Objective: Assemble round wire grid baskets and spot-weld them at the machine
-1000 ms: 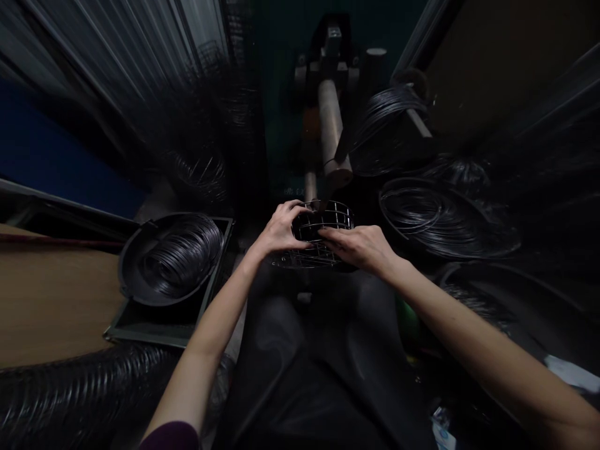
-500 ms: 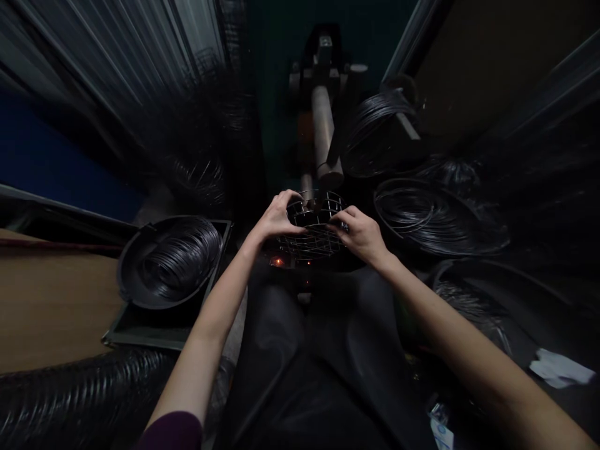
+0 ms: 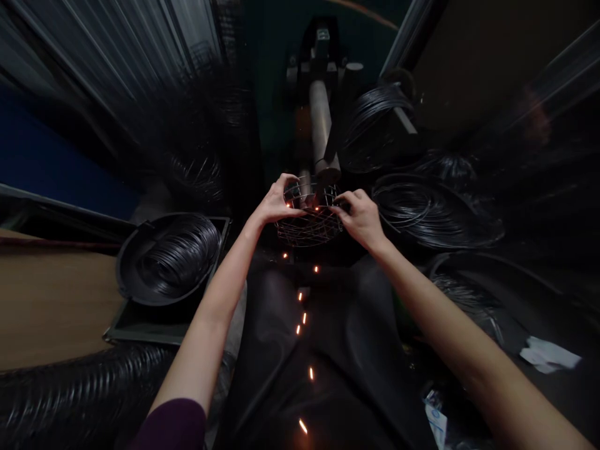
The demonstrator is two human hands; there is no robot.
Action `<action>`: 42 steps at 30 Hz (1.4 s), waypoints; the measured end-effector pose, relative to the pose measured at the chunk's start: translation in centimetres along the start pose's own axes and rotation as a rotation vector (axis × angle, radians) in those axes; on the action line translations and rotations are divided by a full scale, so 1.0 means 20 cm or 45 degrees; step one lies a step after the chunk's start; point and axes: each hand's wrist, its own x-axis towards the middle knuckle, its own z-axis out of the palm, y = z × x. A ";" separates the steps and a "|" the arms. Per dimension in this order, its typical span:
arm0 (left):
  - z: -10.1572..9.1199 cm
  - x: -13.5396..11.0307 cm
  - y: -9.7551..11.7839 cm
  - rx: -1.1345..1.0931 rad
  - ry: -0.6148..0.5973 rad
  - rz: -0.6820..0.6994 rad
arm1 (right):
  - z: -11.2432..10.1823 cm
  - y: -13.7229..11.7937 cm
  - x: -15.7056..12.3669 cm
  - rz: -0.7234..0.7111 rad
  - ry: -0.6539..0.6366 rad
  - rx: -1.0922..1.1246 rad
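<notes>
A round wire basket-like cage (image 3: 310, 231) is between my hands, under the arm of a spot welding machine (image 3: 321, 119). My left hand (image 3: 277, 203) grips its left side, thumb along the near edge and fingers on the rim. With fingers pinched, my right hand (image 3: 360, 215) holds the cage's right side. The welder's lower electrode (image 3: 305, 187) reaches down inside the cage, where small orange glows show. Several bright sparks (image 3: 304, 318) fly down over the dark apron (image 3: 276, 375) on my lap.
To the left, a dark round tray (image 3: 129, 275) with wire rings sits on a green-edged stand (image 3: 140, 334). At right are a tray of wire rings (image 3: 435, 209), a bin of wire pieces (image 3: 497, 269) and a white crumpled cloth (image 3: 549, 355). A stack of wire rings (image 3: 84, 387) lies lower left.
Sparks now spray down over the apron, with more glow in the cage. The cage and both hands sit slightly higher in view, the cage's rim tilted somewhat differently.
</notes>
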 end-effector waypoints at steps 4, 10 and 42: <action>0.02 -0.20 -0.16 -0.131 0.081 -0.079 | -0.22 0.04 -0.26 0.124 -0.012 0.101; 0.13 -0.41 -0.40 -0.507 0.153 -0.372 | -0.33 0.17 -0.78 0.276 -0.474 0.114; 0.15 -0.42 0.26 0.401 -0.013 0.038 | -0.15 -0.25 -0.28 -0.565 -0.727 -0.611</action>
